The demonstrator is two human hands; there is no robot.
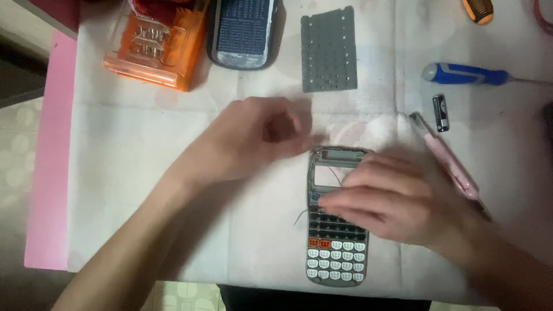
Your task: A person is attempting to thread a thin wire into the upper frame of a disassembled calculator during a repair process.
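Count on the table (144, 190): one calculator front (337, 230), one grey key mat (329, 49), one dark back shell (243, 31), one orange box (156, 43), one blue screwdriver (465, 74), one battery (440, 113), one pink knife (449, 161), and one orange tool handle (478, 10) cut off by the far edge. A white cloth covers the table; a pink strip shows along its left edge.

Calculator front: lies flat near the near edge, a little right of centre, long axis running near to far. Display window empty, a thin red wire visible inside it. White keys in the lowest rows, two orange keys above them on the left, dark keys higher up.

My right hand (397, 204) lies across the calculator's middle, coming in from the right. Fingers extended and flat, tips on the dark key rows and the lower edge of the window; not closed round anything. Image is motion-blurred here.

My left hand (253, 138) is just left of the calculator's far-left corner, fingers curled loosely inward. Blur hides whether they pinch anything, and whether they touch the corner; I cannot tell.

Key mat and back shell sit near the far edge, side by side, box at the far-left corner. Screwdriver, battery and knife lie towards the right edge, well apart from my left hand.
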